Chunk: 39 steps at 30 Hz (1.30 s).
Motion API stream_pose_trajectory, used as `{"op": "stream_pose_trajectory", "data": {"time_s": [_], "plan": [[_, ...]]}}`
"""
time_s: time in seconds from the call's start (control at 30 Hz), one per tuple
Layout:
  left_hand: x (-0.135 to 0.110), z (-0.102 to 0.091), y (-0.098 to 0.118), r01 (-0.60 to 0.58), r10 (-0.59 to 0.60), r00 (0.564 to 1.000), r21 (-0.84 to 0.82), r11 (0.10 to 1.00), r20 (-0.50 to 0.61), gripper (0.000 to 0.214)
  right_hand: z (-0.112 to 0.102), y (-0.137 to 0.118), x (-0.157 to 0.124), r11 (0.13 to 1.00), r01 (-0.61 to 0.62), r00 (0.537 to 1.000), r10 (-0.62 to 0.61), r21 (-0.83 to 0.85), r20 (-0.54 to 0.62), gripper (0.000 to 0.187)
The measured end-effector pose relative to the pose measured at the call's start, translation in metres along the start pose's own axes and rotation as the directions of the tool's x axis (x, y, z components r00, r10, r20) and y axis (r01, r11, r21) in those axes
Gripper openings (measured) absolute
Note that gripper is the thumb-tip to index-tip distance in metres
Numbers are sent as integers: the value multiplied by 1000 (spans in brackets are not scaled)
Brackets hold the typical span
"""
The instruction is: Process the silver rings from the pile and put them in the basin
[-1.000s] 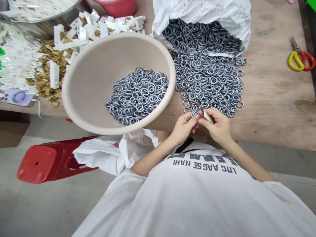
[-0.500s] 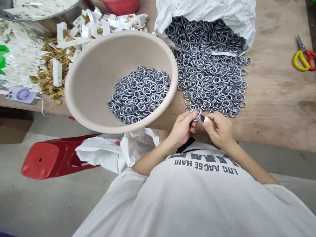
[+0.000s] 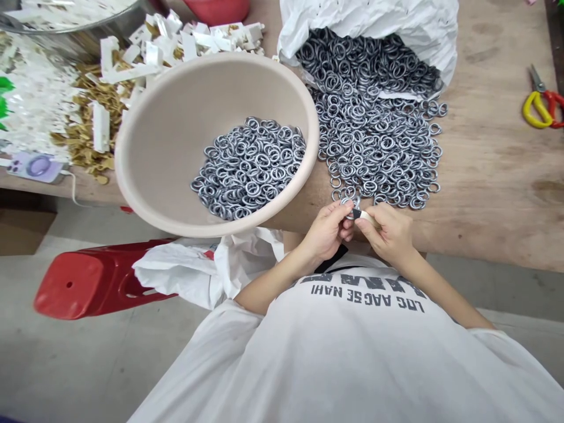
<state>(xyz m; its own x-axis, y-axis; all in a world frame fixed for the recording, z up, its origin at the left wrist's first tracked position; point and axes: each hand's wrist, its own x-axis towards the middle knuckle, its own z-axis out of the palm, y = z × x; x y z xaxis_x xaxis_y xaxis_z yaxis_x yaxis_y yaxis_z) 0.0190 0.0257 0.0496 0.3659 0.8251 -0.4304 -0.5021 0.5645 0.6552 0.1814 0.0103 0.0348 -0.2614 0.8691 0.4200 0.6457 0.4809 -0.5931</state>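
At the table's front edge my left hand (image 3: pixel 328 231) is closed, pinching a grey ring (image 3: pixel 347 207) between thumb and fingers. My right hand (image 3: pixel 388 232) is wrapped round a small tool with a pale handle and a dark tip (image 3: pixel 357 214); its exact kind does not show. That dark tip meets the ring at my left fingertips. Just beyond both hands spreads a heap of loose grey rings (image 3: pixel 365 147), running out of a crumpled white sack (image 3: pixel 370 14). To the left stands a wide beige basin (image 3: pixel 163 117) with a pile of similar rings (image 3: pixel 253 170) in it.
White and brown plastic pieces (image 3: pixel 101 117) lie behind and left of the basin, near a metal bowl (image 3: pixel 88 38) and a phone (image 3: pixel 35 167) with a cable. Yellow-and-red-handled scissors (image 3: pixel 538 108) rest at the far right. A red stool (image 3: pixel 70 285) stands on the floor.
The tool in my right hand has moved left, its dark tip now against the ring in my left hand. My left hand stays nearly in place.
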Motion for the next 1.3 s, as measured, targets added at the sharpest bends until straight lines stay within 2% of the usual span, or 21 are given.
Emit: {"op": "stream_pose_trajectory", "data": {"time_s": [0.13,0.2,0.23,0.3,0.37,0.43,0.5,0.53,0.6,0.67,0.77,0.93,1.13,1.23,1.3], "plan": [[1,-3,2,13,-13,1000,-21,1000,21,36,5,-2,3,991,-63,998,64,115,-3,24],[-1,-4,2,22,-22,999,4,1000,38,36,4,6,7,976,-155,987,159,154,-13,25],[-2,-4,1,35,-36,997,29,999,62,35,3,11,9,960,-221,973,230,171,-34,27],[-5,-5,-1,62,-72,990,82,995,122,34,-2,23,13,903,-365,913,394,226,-102,32],[-7,-5,-4,62,-77,988,111,992,136,34,-7,29,16,872,-392,884,445,294,-143,33],[-6,-5,-6,11,-23,996,138,990,86,35,-8,24,17,858,-342,909,405,382,-95,30],[-5,-6,-8,-78,70,996,198,977,48,35,-6,11,16,812,-320,936,351,489,29,28],[-4,-6,-8,-124,115,992,233,965,51,34,-4,4,16,763,-346,932,346,546,107,33],[-4,-6,-8,-188,171,982,286,939,84,32,-1,-6,15,629,-448,890,384,635,246,41],[-5,-7,-7,-197,168,978,300,933,119,33,1,-9,15,497,-519,847,411,696,338,35],[-7,-9,-2,-191,144,975,307,933,169,40,-1,-4,15,375,-525,838,387,764,385,25],[-9,-11,9,-214,103,960,442,871,262,46,-2,1,13,325,-587,802,358,742,477,31],[-12,-21,10,-182,71,964,441,879,255,44,-1,-4,12,276,-607,790,312,745,528,35],[-15,-25,12,-190,41,953,488,852,300,47,-2,-5,14,242,-628,777,256,740,575,38],[-18,-26,15,-221,52,947,525,822,317,47,-1,-6,14,254,-631,774,261,733,576,37]]}}
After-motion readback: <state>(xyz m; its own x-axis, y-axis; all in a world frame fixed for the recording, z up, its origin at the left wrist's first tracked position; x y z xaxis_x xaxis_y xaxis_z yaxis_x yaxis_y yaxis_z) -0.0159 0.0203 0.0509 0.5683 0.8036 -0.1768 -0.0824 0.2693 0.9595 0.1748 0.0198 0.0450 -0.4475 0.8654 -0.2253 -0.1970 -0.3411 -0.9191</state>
